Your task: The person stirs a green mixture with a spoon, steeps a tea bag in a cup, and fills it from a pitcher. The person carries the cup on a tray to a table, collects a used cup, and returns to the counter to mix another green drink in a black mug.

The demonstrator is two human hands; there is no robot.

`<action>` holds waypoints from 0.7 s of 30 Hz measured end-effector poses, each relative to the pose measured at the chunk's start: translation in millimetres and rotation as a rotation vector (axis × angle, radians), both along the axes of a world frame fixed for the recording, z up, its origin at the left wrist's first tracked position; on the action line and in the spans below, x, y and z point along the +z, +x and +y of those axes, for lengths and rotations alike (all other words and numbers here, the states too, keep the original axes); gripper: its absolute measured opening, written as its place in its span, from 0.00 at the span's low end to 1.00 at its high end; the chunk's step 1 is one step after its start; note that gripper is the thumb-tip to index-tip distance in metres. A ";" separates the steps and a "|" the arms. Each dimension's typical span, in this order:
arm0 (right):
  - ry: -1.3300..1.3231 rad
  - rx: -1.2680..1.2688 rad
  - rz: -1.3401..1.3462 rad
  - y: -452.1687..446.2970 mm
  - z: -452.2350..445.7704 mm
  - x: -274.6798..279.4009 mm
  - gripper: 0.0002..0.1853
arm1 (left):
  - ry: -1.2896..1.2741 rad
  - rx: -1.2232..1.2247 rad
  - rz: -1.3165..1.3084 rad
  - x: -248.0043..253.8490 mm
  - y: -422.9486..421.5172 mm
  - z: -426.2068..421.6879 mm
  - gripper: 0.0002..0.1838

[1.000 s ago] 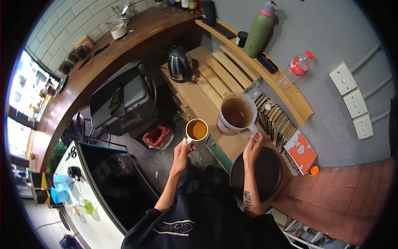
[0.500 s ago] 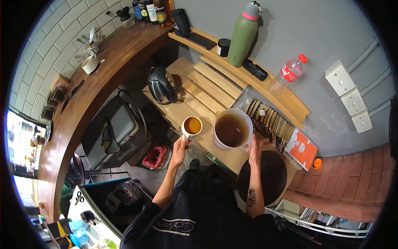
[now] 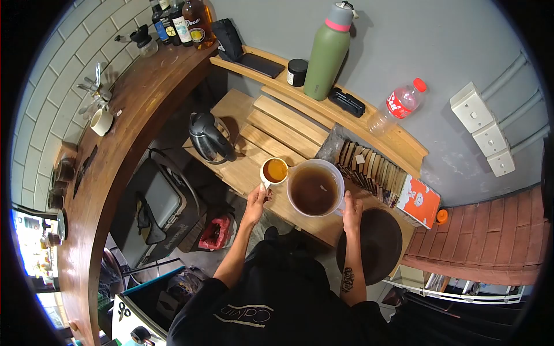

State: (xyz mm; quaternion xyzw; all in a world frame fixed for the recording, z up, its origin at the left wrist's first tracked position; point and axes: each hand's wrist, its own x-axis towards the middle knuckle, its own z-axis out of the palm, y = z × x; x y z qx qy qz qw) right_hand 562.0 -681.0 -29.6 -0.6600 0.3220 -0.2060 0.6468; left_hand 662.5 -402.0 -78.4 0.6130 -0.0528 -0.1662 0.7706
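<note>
At the bottom of the frame is the person's black shirt (image 3: 248, 300), with light letters on it. Just above, near the middle, the left hand (image 3: 258, 199) has its fingers closed on the handle of a small white cup (image 3: 274, 170), which contains an orange-brown liquid. To the right of it, the right hand (image 3: 352, 211) is clamped on the handle of a translucent pitcher (image 3: 315, 187), which contains a darker brown liquid with a small pale piece in it. The spout of the pitcher points to the cup, very near to its rim; whether they touch, one cannot tell. Both vessels are seen over the wooden desk (image 3: 281, 134).

At the lower right, a dark round disc (image 3: 378, 245) lies partly behind the right forearm. At the lower left of the centre there is a bin with a red liner (image 3: 214, 232). Farther, on the left part of the desk, stands a black and silver kettle (image 3: 209, 137). Right of the centre stands a row of books (image 3: 369, 167), and beside it an orange notebook (image 3: 419, 202).

Behind, in the upper part, a wooden ledge (image 3: 398, 141) carries a green bottle (image 3: 326, 57), a black jar (image 3: 297, 72) and a plastic bottle (image 3: 398, 106) with a red cap. At the upper left, dark and amber bottles (image 3: 198, 24) stand on the curved counter (image 3: 144, 75).
</note>
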 end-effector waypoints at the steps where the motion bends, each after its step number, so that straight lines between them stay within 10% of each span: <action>1: -0.057 0.051 0.006 2.5 1.3 3.3 0.28 | -0.008 -0.015 0.015 -2.0 2.6 0.0 0.24; 21: -0.430 0.203 0.023 45.3 39.4 50.3 0.30 | -0.039 -0.027 0.065 -12.7 23.8 21.4 0.24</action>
